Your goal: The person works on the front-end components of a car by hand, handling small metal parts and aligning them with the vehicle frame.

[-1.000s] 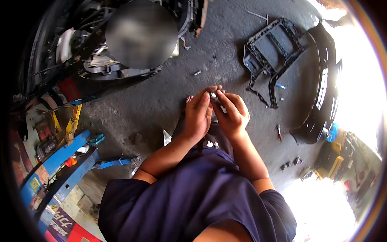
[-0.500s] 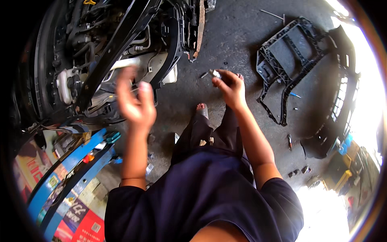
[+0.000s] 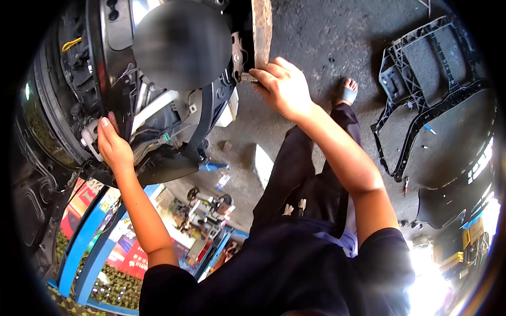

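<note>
My right hand [image 3: 282,89] is closed on a small silver cylindrical piece [image 3: 245,77], held at the metal bracket [image 3: 237,55] on the front of the open car. Beside it runs a rusty, pale vertical strip [image 3: 262,29]. My left hand [image 3: 113,145] grips the edge of a black beam [image 3: 113,79] in the engine bay, near a white plastic part [image 3: 88,136]. A white tube [image 3: 155,108] lies to the right of that hand. A blurred round patch hides part of the bay.
A black plastic frame [image 3: 400,142] and bumper cover [image 3: 437,203] lie on the floor at right, with a blue-handled tool [image 3: 429,129]. Below left stand a blue metal frame [image 3: 76,242] and parts [image 3: 205,210]. My bare-toed foot [image 3: 348,92] stands on the floor [image 3: 316,31].
Both hands, earlier together at my middle, have parted and moved up to the car: the left onto the beam, the right to the bracket with the silver piece. My view has turned.
</note>
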A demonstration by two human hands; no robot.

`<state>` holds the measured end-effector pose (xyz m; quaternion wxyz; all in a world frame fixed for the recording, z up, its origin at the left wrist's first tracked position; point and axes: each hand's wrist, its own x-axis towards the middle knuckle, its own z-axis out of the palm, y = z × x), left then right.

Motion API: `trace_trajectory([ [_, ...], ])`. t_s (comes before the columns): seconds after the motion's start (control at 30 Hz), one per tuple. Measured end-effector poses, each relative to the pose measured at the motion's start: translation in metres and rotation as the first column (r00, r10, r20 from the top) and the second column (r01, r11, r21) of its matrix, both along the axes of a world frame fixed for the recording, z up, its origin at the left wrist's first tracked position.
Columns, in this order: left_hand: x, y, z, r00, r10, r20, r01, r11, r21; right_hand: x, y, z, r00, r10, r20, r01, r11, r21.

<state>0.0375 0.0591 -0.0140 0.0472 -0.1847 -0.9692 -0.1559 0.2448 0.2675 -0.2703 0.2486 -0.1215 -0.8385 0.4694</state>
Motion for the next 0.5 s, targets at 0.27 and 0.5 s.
trace_trajectory([
  [0.27,0.003,0.006,0.002,0.999,0.032,-0.030,-0.034,0.996,-0.081,-0.016,0.003,-0.007,0.992,0.052,-0.119,-0.038,0.993,0.115],
  [0.5,0.003,0.002,0.002,0.995,-0.009,-0.101,-0.005,0.990,-0.139,-0.036,0.027,-0.002,0.946,0.280,-0.165,-0.230,0.935,0.269],
])
